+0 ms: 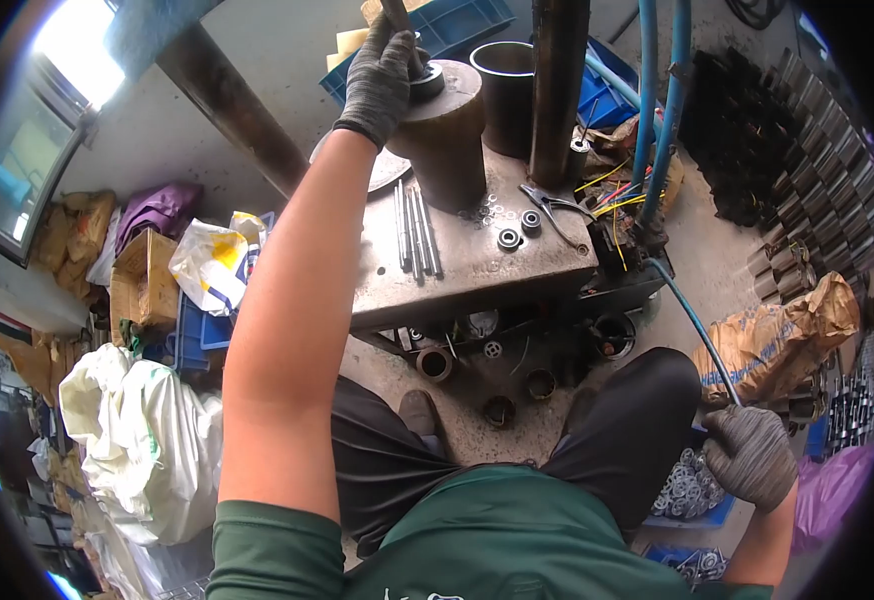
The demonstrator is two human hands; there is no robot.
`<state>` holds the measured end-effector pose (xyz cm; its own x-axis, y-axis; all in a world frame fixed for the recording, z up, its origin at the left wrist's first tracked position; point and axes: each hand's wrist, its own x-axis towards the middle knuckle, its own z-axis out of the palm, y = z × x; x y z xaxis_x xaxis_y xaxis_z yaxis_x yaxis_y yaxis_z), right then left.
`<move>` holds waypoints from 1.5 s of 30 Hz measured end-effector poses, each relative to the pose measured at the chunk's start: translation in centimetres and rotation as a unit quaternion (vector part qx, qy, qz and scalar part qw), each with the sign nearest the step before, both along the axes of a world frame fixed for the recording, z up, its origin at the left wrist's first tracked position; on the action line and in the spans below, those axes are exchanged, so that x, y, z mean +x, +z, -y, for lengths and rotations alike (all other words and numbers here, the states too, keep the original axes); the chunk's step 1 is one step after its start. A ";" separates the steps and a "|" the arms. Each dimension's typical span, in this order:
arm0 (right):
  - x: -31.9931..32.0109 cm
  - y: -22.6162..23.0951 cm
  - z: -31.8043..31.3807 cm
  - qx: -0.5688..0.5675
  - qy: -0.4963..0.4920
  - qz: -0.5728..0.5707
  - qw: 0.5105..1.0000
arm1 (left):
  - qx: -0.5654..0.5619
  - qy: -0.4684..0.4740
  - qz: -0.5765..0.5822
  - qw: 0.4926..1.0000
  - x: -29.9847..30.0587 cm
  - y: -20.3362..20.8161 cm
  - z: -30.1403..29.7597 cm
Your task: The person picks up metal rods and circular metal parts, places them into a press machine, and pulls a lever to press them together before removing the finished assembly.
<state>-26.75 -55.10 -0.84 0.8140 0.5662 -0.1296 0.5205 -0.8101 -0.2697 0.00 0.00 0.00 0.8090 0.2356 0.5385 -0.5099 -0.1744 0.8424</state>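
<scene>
My left hand (382, 85), in a grey knit glove, reaches forward with its fingers closed round a dark metal rod (397, 14). The rod stands over a round metal ring part (427, 82) on top of a thick steel cylinder (442, 150). Low on the right, my gloved right hand (752, 455) is closed round the end of a thin blue-grey lever (695, 320). On the metal machine table (497, 270) lie several slim steel rods (417, 230), two bearings (509, 239), small rings (494, 210) and pliers (554, 203).
Behind the cylinder are a dark open tube (505, 95), a steel column (558, 90) and a blue crate (457, 28). Blue pipes (647, 100) rise on the right, near a brown paper sack (782, 335). A bin of washers (692, 488) sits by my right knee; a white sack (137, 440) stands left.
</scene>
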 end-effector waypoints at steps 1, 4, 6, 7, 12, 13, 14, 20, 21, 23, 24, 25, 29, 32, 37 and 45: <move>0.3 0.4 -0.5 0.018 0.000 0.023 1.000 | 0.010 0.008 -0.003 1.000 0.0 0.1 -0.1; 1.4 2.2 -0.6 0.024 -0.046 0.032 0.998 | 0.011 0.020 0.006 1.000 0.3 0.3 0.4; 1.5 2.3 -0.7 0.055 -0.076 0.025 0.995 | 0.007 0.022 0.007 1.000 0.3 0.3 0.6; 1.3 1.9 -0.8 0.032 -0.050 0.035 0.998 | 0.005 0.021 0.006 1.000 0.2 0.4 0.6; 0.3 0.8 -0.2 -0.045 0.015 0.010 0.999 | -0.004 0.019 -0.013 1.000 0.0 0.4 0.7; 0.3 0.8 -0.2 -0.007 0.013 0.026 1.000 | 0.002 0.015 -0.014 1.000 -0.1 0.5 0.5; 0.6 0.8 -0.2 0.020 -0.007 0.025 0.999 | 0.006 0.014 -0.020 1.000 -0.1 0.5 0.4; 0.8 1.5 -0.4 0.033 -0.030 0.018 0.999 | 0.013 0.011 -0.017 1.000 -0.1 0.4 0.2; 0.9 1.5 -0.3 0.010 -0.019 0.002 1.000 | 0.027 0.012 -0.010 1.000 -0.2 0.5 0.1; 1.0 1.6 -0.1 -0.049 0.000 -0.028 0.998 | 0.041 0.024 -0.019 0.999 -0.2 0.5 0.1; 1.0 1.5 -0.1 -0.027 -0.007 -0.010 1.000 | 0.035 0.020 -0.009 0.999 -0.2 0.4 0.2; 0.9 1.4 -0.1 -0.012 -0.016 0.006 1.000 | 0.023 0.018 -0.006 1.000 -0.2 0.3 0.3; 0.7 1.4 -0.4 -0.049 0.007 0.010 0.999 | 0.041 0.025 -0.015 0.999 0.0 0.2 0.0; 1.2 1.9 -0.7 0.029 0.004 0.042 0.999 | 0.029 0.016 -0.016 0.999 0.2 0.2 -0.1; 1.7 2.5 -0.6 0.129 -0.099 0.073 0.984 | 0.025 0.013 0.004 1.000 0.2 0.0 0.1; 9.0 4.1 1.0 0.168 -0.003 0.416 0.894 | 0.055 0.046 -0.036 0.997 -0.5 0.5 0.5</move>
